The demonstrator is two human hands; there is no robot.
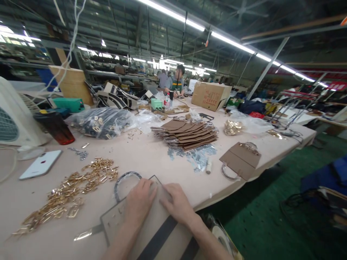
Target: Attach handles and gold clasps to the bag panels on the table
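Both my hands rest on a beige bag panel [151,231] with dark stripes, lying at the near edge of the table. My left hand [139,204] lies flat on the panel's top part, fingers stretched toward a curved plastic-wrapped handle [123,178]. My right hand [177,204] presses flat beside it on the panel's upper right corner. Neither hand grips anything. A heap of small gold metal fittings [70,191] spreads left of the panel.
A white phone [40,164], a red-and-black cup [55,126] and a white fan [16,115] stand at left. Bagged parts [103,122], a stack of brown pieces [187,133] and a cardboard box [211,94] lie farther back. A person sits at the far end.
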